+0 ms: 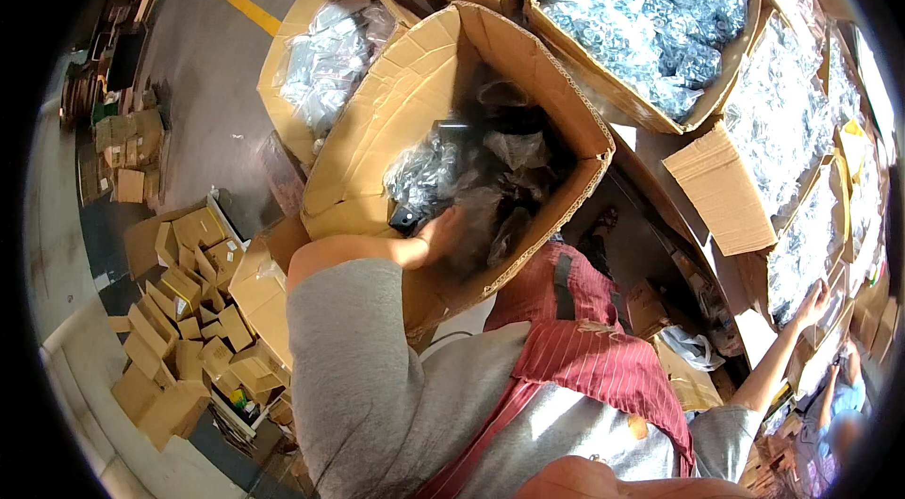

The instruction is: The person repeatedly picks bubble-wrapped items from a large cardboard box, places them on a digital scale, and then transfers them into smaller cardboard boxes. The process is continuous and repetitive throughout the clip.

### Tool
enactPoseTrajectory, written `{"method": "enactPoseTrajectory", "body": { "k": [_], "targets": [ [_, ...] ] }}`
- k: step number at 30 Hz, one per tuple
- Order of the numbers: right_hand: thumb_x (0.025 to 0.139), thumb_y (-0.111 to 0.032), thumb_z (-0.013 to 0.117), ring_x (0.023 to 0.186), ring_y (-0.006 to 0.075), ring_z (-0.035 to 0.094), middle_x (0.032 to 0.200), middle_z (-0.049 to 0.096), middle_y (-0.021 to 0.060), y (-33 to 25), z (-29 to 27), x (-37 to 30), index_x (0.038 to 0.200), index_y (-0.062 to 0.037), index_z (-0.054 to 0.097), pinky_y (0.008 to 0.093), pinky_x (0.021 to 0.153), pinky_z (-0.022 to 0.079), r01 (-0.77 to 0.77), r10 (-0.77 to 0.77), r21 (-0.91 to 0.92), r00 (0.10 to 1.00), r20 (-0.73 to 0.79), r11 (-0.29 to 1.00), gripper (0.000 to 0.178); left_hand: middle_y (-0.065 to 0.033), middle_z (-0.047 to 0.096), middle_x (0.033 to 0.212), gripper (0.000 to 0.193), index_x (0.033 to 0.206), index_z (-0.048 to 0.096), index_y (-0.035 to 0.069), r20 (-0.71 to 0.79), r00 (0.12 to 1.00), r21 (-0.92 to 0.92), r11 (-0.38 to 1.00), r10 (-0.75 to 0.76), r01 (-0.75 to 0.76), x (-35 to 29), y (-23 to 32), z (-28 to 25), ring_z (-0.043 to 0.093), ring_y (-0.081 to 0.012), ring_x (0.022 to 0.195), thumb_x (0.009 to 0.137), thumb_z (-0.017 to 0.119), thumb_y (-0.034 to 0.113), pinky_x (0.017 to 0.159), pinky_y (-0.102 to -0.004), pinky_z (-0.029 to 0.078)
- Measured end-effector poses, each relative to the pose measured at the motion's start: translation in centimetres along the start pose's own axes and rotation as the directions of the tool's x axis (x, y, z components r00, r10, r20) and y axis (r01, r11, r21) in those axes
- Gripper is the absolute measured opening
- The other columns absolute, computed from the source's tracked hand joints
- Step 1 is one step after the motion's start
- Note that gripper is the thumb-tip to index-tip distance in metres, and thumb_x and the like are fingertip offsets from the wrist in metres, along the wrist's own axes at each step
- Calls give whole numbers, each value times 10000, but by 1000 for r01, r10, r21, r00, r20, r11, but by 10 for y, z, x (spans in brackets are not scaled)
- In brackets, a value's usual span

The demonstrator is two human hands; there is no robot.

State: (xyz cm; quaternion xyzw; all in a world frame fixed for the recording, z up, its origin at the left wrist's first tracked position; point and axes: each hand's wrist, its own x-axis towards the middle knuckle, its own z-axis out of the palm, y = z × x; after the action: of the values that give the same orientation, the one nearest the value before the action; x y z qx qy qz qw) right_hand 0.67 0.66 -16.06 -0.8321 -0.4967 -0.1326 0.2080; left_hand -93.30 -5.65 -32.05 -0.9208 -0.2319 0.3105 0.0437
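My left hand reaches down into a large open cardboard box, beside a small black block-shaped part. Its fingers are in shadow and smeared by motion against a see-through plastic bag, so I cannot tell whether they grip it. Crumpled clear bags lie just past the hand, and dark bagged items fill the box's shaded side. Far to the right, my right hand is stretched out at the edge of a box filled with clear plastic bags. Its fingers are too small to read.
Another box of bagged parts stands behind on the left. A big box of bluish clear bags is at the back right, near a raised cardboard flap. Small open cartons pile up at left. Another person is at lower right.
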Motion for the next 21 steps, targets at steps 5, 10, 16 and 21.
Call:
{"method": "enactPoseTrajectory", "body": {
  "k": [5,10,16,21],
  "targets": [
    [927,-380,636,969,246,627,1045,665,118,10,-4,2,1112,-28,660,364,870,477,-73,72,33,997,15,997,399,-97,564,1325,411,1258,611,108,83,996,-442,894,-37,70,1,14,0,449,-318,1282,885,520,254,1003,-398,409],
    [936,-381,626,956,236,617,1043,660,114,8,1,-8,1102,-26,656,360,888,466,-112,114,97,993,-18,989,393,-90,578,1321,446,1286,596,205,398,891,-794,567,216,218,9,-43,-78,577,-287,1173,866,573,352,993,-417,453],
    [938,-290,643,924,209,611,1003,659,102,1,8,-6,1076,-14,655,333,862,473,-74,82,182,996,-38,981,309,-161,610,1281,834,1416,473,207,298,833,-948,246,466,202,28,-43,-22,574,-328,1168,670,748,458,1005,-417,439],
    [925,-209,678,897,145,584,965,635,70,-20,7,-3,1060,-8,640,283,821,475,-91,105,379,994,-17,921,246,-173,649,1193,984,1437,433,100,352,594,-926,176,724,334,43,-7,43,614,-296,1077,547,832,226,918,-385,482]
  ]
}}
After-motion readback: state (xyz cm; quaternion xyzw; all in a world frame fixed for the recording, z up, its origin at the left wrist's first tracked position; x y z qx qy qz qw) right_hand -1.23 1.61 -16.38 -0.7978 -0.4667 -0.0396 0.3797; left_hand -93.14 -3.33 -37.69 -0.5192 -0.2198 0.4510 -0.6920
